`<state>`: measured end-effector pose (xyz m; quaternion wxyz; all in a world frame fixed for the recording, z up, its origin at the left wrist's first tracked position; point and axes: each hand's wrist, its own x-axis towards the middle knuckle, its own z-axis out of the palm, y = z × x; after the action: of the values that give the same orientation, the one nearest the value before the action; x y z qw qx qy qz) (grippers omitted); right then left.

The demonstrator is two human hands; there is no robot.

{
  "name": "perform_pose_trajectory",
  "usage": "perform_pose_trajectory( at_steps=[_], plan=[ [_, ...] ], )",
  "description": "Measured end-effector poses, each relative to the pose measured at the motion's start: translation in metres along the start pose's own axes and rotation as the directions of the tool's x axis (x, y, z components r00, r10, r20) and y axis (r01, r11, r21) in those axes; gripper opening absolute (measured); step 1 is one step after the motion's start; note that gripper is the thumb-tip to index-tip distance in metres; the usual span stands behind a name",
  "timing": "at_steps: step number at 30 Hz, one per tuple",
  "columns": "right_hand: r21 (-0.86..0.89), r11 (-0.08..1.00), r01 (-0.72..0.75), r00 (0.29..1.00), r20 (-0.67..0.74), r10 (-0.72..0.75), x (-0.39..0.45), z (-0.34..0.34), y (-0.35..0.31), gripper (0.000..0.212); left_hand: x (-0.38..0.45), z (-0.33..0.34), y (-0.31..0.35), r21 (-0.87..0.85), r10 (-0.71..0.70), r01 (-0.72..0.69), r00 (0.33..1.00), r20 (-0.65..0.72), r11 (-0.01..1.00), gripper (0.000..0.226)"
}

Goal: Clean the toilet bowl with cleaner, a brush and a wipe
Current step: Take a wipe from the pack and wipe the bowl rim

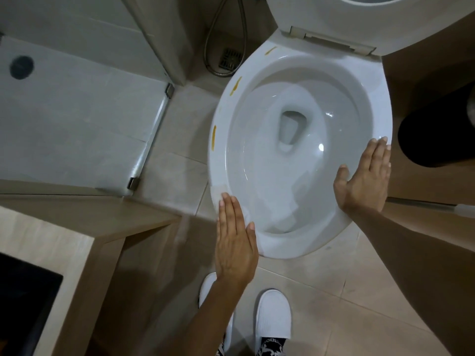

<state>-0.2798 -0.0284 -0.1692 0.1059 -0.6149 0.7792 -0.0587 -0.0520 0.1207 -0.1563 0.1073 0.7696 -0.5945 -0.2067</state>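
Beige floor tiles (321, 283) surround the toilet bowl (298, 140), which sits right of centre with its seat and lid (334, 16) raised against the back. Yellow-brown streaks (213, 138) mark the left side of the rim, with more at the upper left (236, 86), while the inside of the bowl looks mostly white and wet. The left hand (235, 242) lies flat with its fingers straight and pressed together at the near-left rim; a pale, thin patch (220, 189) just beyond its fingertips may be the wipe, though I cannot tell for certain. The right hand (366, 178) is also flat and empty, fingers together, resting on the near-right rim. No cleaner bottle or brush is in view. The step in hand looks like wiping the rim, and doing it well means keeping the palm flat, sliding the wipe up the left side over each streak with steady pressure, and bracing with the other hand. Further out, a glass shower screen (144, 150) stands to the left, a spray hose (226, 34) hangs behind, a dark bin (437, 134) sits right, and white slippers (272, 317) show below.
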Motion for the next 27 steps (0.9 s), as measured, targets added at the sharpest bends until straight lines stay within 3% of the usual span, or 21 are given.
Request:
perform_pose_trajectory(
  at_steps=[6,14,27],
  plan=[
    [0.011,1.000,-0.003,1.000,-0.004,0.003,0.000,0.002,0.000,0.074,0.063,-0.007,-0.003,0.056,-0.091,0.094,0.995,-0.048,0.994,0.059],
    [0.022,1.000,-0.004,1.000,0.000,0.004,-0.001,0.000,0.000,0.074,0.019,-0.006,-0.007,-0.022,-0.084,0.086,0.994,0.072,0.996,0.062],
    [0.030,0.999,-0.017,1.000,0.003,0.017,0.000,0.000,-0.002,0.074,0.102,-0.034,-0.034,-0.006,0.095,-0.095,0.989,0.113,0.995,0.064]
  ],
)
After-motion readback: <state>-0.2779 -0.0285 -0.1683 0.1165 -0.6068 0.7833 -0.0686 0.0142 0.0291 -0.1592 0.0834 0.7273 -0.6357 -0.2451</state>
